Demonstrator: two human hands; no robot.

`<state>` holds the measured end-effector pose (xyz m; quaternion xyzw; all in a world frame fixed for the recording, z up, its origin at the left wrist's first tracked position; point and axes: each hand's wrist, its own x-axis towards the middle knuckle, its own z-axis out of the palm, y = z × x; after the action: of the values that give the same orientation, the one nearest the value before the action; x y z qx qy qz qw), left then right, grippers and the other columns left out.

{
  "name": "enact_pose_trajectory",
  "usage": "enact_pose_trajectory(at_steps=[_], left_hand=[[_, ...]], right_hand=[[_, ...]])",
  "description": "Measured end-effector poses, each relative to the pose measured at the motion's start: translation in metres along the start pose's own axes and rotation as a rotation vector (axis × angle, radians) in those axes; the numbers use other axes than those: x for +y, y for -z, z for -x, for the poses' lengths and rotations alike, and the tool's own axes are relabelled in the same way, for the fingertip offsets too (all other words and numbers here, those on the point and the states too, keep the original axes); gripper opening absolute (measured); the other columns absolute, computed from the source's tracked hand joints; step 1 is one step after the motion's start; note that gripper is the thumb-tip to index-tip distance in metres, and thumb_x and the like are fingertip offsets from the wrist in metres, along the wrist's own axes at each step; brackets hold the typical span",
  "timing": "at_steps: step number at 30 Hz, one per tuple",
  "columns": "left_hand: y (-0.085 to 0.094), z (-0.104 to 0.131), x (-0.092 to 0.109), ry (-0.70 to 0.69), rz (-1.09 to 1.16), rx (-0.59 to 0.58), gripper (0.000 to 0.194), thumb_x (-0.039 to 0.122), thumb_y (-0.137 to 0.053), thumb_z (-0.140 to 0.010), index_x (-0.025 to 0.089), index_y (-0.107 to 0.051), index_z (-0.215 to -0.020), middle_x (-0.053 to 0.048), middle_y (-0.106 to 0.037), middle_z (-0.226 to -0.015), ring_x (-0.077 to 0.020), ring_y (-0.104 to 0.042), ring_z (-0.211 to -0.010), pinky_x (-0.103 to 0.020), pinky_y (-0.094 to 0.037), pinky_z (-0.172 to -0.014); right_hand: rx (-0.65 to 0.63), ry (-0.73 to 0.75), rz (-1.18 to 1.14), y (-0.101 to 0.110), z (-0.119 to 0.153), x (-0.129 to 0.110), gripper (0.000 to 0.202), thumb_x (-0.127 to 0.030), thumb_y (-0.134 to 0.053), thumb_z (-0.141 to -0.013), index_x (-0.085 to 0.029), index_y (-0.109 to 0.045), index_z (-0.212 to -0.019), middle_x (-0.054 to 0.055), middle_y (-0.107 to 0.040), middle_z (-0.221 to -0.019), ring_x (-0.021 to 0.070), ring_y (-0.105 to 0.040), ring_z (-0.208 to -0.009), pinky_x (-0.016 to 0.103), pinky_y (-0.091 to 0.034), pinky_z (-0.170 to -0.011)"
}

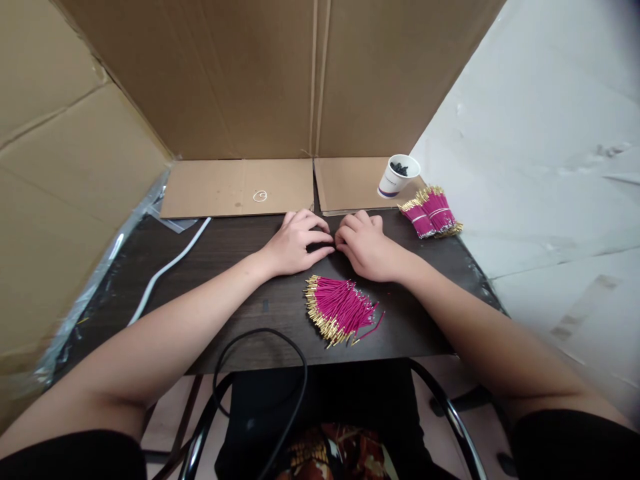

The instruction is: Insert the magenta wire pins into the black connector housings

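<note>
Magenta gold-tipped wires point(343, 303): fanned loosely on the dark tabletop point(285, 303), on near side of left hand point(299, 243) and right hand point(366, 248), most slanting from gold ends at near left toward far right. About equally close to both; fingers half-curled, tips almost meeting; impossible to tell whether holding something small.

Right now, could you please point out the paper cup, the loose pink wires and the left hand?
Paper cup point(393, 181), head view: its outer wall.
Loose pink wires point(341, 303), head view: middle of their pile.
Left hand point(297, 243), head view: its back.
</note>
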<state>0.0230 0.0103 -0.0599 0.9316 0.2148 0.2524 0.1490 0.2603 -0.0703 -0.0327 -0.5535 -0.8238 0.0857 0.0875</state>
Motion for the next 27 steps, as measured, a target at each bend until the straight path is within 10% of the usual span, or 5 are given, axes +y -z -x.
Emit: enact_pose_trajectory(at_steps=[7, 14, 27], left_hand=[[-0.001, 0.0, 0.0, 0.021, -0.011, 0.003, 0.022, 0.036, -0.067, -0.109, 0.026, -0.086, -0.106, -0.007, -0.085, -0.117, -0.0305, -0.069, -0.121, -0.054, -0.043, -0.114], [-0.003, 0.0, -0.002, 0.062, -0.009, 0.039, 0.017, 0.032, -0.07, -0.105, 0.024, -0.085, -0.105, -0.007, -0.085, -0.114, -0.0306, -0.07, -0.118, -0.054, -0.046, -0.113], [0.0, -0.002, 0.0, 0.084, 0.009, 0.048, 0.022, 0.033, -0.063, -0.111, 0.022, -0.08, -0.103, -0.006, -0.086, -0.112, -0.0291, -0.072, -0.115, -0.051, -0.046, -0.107]], right_hand=[[0.06, 0.037, -0.054, 0.013, 0.005, -0.006, 0.028, -0.038, -0.054, -0.11, -0.017, -0.072, -0.114, 0.015, -0.069, -0.128, 0.025, -0.051, -0.122, 0.039, -0.033, -0.103], [-0.192, 0.339, -0.401, 0.023, 0.012, -0.026, 0.023, -0.037, -0.069, -0.106, -0.019, -0.082, -0.103, 0.008, -0.075, -0.112, 0.0156, -0.064, -0.109, 0.037, -0.051, -0.108], [-0.187, 0.321, -0.404, 0.007, 0.012, -0.032, 0.024, -0.034, -0.06, -0.109, -0.015, -0.073, -0.102, 0.008, -0.074, -0.111, 0.0125, -0.062, -0.103, 0.032, -0.052, -0.099]])
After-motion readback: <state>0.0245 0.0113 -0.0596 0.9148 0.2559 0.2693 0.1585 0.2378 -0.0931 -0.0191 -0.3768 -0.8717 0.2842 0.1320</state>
